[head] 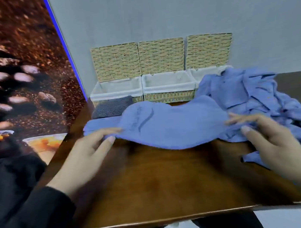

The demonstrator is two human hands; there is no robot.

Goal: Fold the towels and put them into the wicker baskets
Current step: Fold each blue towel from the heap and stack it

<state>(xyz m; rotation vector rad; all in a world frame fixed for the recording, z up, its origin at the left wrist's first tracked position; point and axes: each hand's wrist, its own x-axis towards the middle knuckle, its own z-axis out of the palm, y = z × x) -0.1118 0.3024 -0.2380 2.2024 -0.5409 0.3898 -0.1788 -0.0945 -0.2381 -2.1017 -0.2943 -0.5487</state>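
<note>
One blue towel (pixel 173 128) hangs stretched between your two hands above the far half of the wooden table (pixel 162 184), sagging in the middle, with a dark printed logo showing on its left part. Your left hand (pixel 87 154) pinches its left edge, thumb underneath and fingers laid over the cloth; your right hand (pixel 269 137) grips the right edge in the same way, fingers curled round the fabric. Under the towel's left end a flat folded blue towel (pixel 101 126) lies on the table, and just behind that sits a dark folded cloth (pixel 112 106) against the left basket. To the right, a rumpled pile of blue towels (pixel 266 102) spreads over the table's right side, touching your right hand and hiding most of the right wicker basket (pixel 206 73). Three baskets stand in a row at the table's far edge against the wall: the left wicker basket (pixel 116 91), the middle wicker basket (pixel 168 86) and the right one, each with a white cloth lining and its woven lid (pixel 161 56) propped upright behind it. Nothing blue shows in the left and middle baskets. The table is dark, glossy brown wood with a pale front edge. Behind it rises a plain grey wall (pixel 172 10); on your left stands a large coffee-bean picture panel (pixel 16 68) with a bright blue edge. Your black sleeve (pixel 27 217) fills the lower left.
</note>
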